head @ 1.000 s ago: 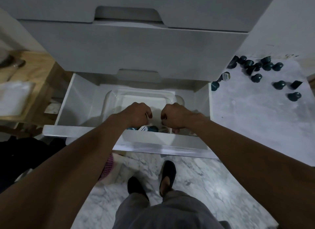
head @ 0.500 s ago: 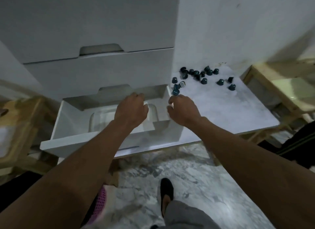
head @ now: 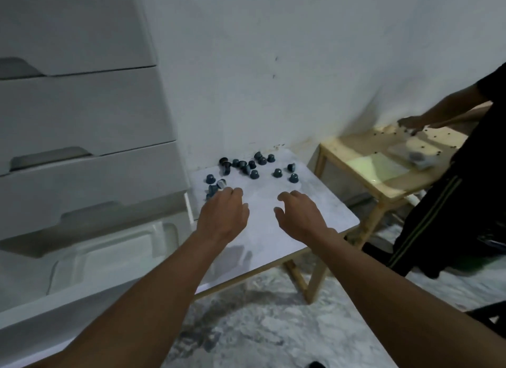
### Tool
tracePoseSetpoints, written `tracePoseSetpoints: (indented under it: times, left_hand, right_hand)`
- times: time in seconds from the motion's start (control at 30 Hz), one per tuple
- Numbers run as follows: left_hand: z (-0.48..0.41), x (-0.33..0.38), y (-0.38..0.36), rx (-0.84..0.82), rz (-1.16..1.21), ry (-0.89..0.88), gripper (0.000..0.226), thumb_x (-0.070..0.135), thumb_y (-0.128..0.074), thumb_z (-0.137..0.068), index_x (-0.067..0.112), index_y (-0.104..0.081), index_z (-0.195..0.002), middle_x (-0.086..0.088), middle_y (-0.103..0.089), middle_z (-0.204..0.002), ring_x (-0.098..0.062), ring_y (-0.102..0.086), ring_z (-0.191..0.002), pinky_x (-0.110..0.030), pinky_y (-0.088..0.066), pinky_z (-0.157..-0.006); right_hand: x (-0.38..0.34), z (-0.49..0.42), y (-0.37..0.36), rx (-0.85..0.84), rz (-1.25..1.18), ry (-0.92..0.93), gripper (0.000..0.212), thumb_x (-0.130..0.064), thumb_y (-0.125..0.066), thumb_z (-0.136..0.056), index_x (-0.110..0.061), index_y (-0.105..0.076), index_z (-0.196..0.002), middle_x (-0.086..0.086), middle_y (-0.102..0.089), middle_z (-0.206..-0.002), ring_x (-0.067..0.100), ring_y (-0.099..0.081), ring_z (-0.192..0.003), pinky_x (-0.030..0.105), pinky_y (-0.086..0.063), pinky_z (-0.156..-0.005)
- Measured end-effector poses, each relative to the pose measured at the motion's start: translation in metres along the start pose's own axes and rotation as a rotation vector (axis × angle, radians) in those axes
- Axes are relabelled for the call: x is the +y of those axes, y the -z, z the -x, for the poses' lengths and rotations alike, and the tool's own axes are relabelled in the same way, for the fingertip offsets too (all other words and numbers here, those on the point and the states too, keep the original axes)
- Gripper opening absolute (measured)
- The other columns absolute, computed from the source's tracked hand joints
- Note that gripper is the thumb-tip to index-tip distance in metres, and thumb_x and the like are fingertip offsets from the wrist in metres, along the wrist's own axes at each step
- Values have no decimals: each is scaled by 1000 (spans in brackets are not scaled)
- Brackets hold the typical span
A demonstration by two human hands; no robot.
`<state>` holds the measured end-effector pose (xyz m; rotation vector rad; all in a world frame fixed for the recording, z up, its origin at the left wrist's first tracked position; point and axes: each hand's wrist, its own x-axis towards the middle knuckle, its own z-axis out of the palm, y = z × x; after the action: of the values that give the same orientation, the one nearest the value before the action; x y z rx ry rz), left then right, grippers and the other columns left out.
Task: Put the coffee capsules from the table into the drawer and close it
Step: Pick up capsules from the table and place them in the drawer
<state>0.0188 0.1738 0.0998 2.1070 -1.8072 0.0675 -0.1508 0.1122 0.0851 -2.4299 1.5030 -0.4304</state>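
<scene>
Several dark blue coffee capsules (head: pixel 254 174) lie scattered at the far end of the small white table (head: pixel 323 219). My left hand (head: pixel 223 217) hovers over the table's left side, fingers loosely curled, its fingertips right at the nearest capsules (head: pixel 216 187). My right hand (head: pixel 299 217) hangs over the table's middle, fingers relaxed and spread, holding nothing. At the lower left the bottom drawer (head: pixel 32 321) stands pulled out, with a clear plastic tray (head: pixel 109 255) inside it.
The white drawer unit (head: pixel 82 107) rises at the left, its upper drawers closed. A wooden table (head: pixel 383 170) stands at the right, where another person (head: pixel 451 203) in dark clothes reaches over it. Marble floor below.
Both hands have left the open drawer and moved right, over the table toward the capsules. The view has swung right, bringing the second table and the other person into sight.
</scene>
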Motion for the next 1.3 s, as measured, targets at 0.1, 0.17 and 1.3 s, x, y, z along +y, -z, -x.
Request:
tracePoseSetpoints:
  times: [0.1, 0.17, 1.3]
  left_hand:
    - [-37, 41, -28, -12, -4, -14, 34, 31, -45, -94, 10, -57, -118, -8, -61, -116, -27, -59, -105, -37, -48, -82]
    - [-61, 67, -47, -22, -11, -15, 34, 32, -44, -95, 10, -57, -119, -8, -61, -116, -27, -59, -105, -36, -48, -82]
    - [-335, 26, -283, -432, -32, 11, 29, 17, -55, -93, 13, -53, -121, -9, -52, -119, -28, -55, -107, -37, -51, -81]
  right_hand:
    - [48, -22, 13, 11, -5, -27, 35, -32, -47, -96, -10, -55, -123, 11, -59, -122, 30, -56, -110, 39, -49, -89]
    - [82, -38, 22, 18, -5, -30, 35, -32, -47, -96, -10, -56, -122, 12, -59, -123, 30, -57, -110, 39, -49, -90]
    - [205, -308, -106, -507, -90, -192, 34, -23, -47, -97, -21, -48, -132, 9, -52, -120, 27, -56, -99, 30, -45, -84]
